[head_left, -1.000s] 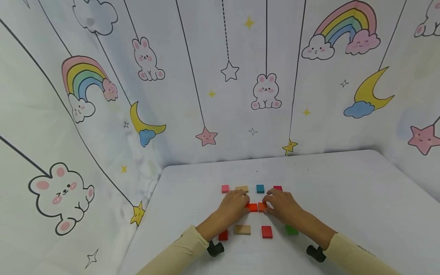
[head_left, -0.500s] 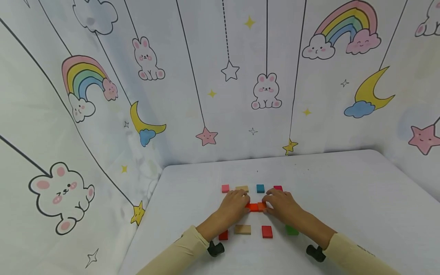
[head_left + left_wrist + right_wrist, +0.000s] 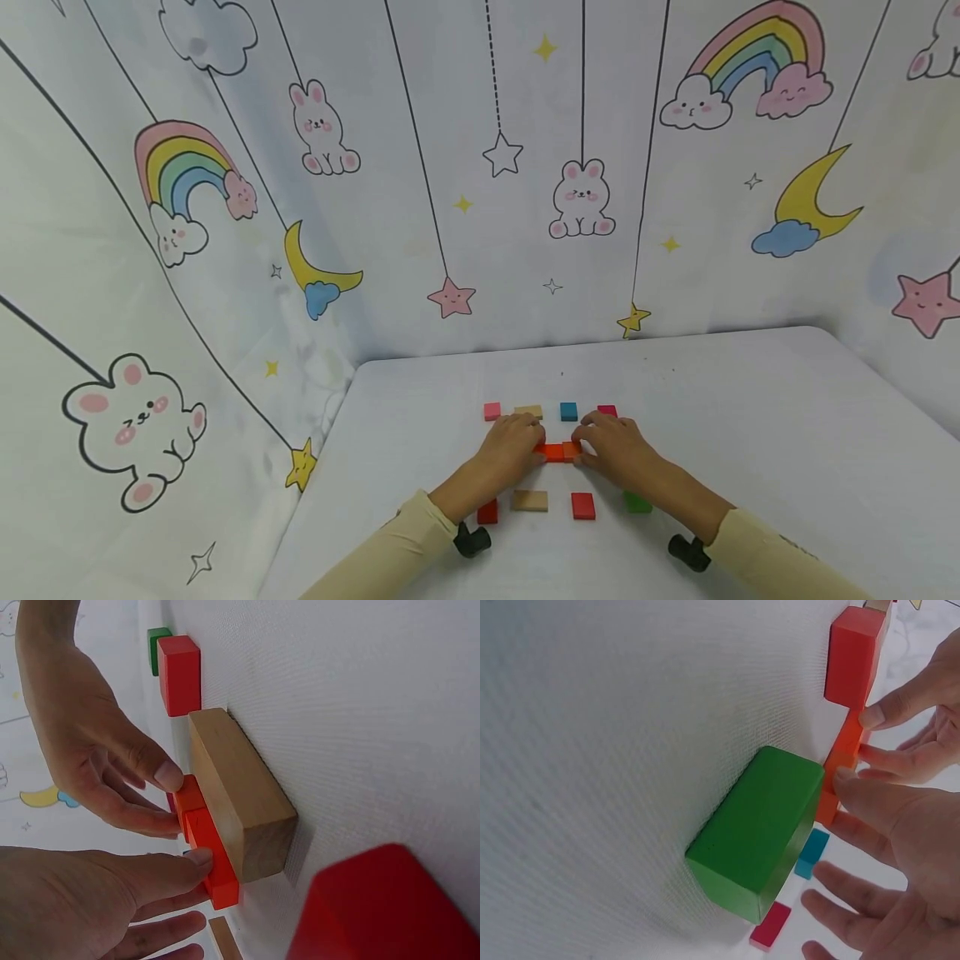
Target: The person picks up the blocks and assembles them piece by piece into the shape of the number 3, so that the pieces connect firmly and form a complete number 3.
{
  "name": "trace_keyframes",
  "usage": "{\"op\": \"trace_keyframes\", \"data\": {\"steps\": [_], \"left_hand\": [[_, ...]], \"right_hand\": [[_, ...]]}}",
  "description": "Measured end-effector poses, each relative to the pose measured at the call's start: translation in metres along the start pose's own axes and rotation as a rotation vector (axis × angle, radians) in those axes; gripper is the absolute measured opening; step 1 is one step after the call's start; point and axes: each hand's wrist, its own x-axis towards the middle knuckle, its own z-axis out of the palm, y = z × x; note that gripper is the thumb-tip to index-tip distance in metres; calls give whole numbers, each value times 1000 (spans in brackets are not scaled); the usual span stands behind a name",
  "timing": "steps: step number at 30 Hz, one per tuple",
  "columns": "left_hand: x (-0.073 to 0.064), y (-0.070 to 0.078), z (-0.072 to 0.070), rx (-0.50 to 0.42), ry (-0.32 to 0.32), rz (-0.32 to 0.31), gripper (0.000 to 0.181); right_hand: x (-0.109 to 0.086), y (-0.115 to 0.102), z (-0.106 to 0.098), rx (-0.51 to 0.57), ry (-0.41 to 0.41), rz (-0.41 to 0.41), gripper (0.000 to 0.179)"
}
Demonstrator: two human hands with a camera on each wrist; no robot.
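Left hand (image 3: 508, 448), right hand (image 3: 618, 446), two touching orange blocks (image 3: 557, 452) between.

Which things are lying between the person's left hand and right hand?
In the head view, a red-orange block and an orange block lie between the left hand and the right hand.

Left hand (image 3: 507, 450) near right hand (image 3: 617, 446)

The gap has closed; the orange block (image 3: 572, 451) now touches the red-orange block (image 3: 553, 452).
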Motion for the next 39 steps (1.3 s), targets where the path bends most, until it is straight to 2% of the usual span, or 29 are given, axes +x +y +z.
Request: {"op": "trace_keyframes", "data": {"steps": [6,12,23,29,34,39], "left_hand": [[1,0,0,2,-1,3,21],[1,-1,1,10,-1,-1,20],[-1,-1,0,5,4,4,23],[-1,-1,0,-5,8,4,22],[-1,-1,0,-9,7,-1,22],[-1,0,-1,-6,9,4,21]], "right_hand": [[0,0,-3,6,-4,-4,36],[4,2,-15,3,3,6,38],[16,32,-24,-17,81,33,39],[16,48,-21,-27,107,92,36],[15,55,-20,15,99,163,31],[17,60,-19,30,80,194,26]]}}
